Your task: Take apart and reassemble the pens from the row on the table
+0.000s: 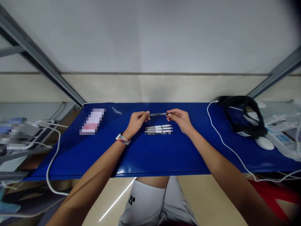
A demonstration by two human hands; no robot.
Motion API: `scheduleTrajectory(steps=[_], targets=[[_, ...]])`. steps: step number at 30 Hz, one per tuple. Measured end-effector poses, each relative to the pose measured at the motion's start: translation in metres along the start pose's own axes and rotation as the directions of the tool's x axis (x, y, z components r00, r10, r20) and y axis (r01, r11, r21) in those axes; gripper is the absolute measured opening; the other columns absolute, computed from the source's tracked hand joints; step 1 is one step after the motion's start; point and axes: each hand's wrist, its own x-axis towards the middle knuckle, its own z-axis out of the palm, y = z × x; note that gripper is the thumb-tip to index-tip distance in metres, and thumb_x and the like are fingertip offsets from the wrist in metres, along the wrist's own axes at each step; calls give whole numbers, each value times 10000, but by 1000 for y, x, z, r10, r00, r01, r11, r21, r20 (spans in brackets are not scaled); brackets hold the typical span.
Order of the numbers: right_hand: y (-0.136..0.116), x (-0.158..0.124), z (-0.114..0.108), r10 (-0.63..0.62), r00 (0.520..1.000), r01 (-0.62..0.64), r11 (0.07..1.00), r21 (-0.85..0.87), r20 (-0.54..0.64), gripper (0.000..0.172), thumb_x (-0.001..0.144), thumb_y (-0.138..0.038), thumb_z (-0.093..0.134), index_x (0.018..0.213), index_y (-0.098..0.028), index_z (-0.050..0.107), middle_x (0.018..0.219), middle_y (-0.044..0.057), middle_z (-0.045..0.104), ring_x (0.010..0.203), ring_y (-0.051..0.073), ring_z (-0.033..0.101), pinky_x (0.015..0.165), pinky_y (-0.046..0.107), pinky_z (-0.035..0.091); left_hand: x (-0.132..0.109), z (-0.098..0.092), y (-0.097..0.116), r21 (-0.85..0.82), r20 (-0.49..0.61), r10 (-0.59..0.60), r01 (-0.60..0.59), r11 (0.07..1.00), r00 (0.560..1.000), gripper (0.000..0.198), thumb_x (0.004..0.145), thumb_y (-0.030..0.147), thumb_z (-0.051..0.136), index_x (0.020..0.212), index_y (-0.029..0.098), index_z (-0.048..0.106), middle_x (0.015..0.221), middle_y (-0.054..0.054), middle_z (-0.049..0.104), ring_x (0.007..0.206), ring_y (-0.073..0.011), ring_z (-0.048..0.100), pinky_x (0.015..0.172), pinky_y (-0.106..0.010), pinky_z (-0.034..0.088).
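Left hand [138, 119] and right hand [180, 119] both closed on one pen [158, 114], thumb and fingers pinching an end each. Pen runs roughly level between the hands, just above the table [150, 153] or on it; can't tell which. Barrel reads grey and dark; markings too small to read. Row of pens [158, 128] lies on the table just nearer the body than the held pen, between the two wrists: white ones plus a darker one on the body side, packed close, all roughly parallel to the held pen, narrow tips toward the left-hand side. Colored wristband [123, 138] on the left wrist. Well left of the left hand: a pixelated item [92, 121] flat on the table, details hidden. Well right of the right hand: black headset [250, 133], with a white cable [221, 141] running between it and the right forearm toward the body.
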Motion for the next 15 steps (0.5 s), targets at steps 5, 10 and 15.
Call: scheduleTrajectory(steps=[5,10,15], targets=[[4,0,0,12,1000,-13,1000,26,23,360,761,-498,945,987,-241,833,872,53,817,749,203,749,738,391,633,0,0,-4,36,-23,-52,53,998,998,743,1070,658,481,499,215,653,451,-10,503,485,-150,495,592,-321,387],[3,0,0,52,998,-50,997,62,-30,367,746,-483,953,983,-234,827,858,44,812,732,189,738,743,376,623,0,2,-3,22,-40,63,-62,998,997,306,955,514,756,1067,239,830,783,-16,740,736,-184,655,751,-313,491],[2,-1,1,74,996,-71,994,82,-42,381,739,-486,955,983,-227,821,864,51,811,736,187,737,749,373,622,0,1,-1,66,-73,101,-97,993,992,253,980,462,734,936,230,824,902,-54,790,795,-198,684,813,-343,522]])
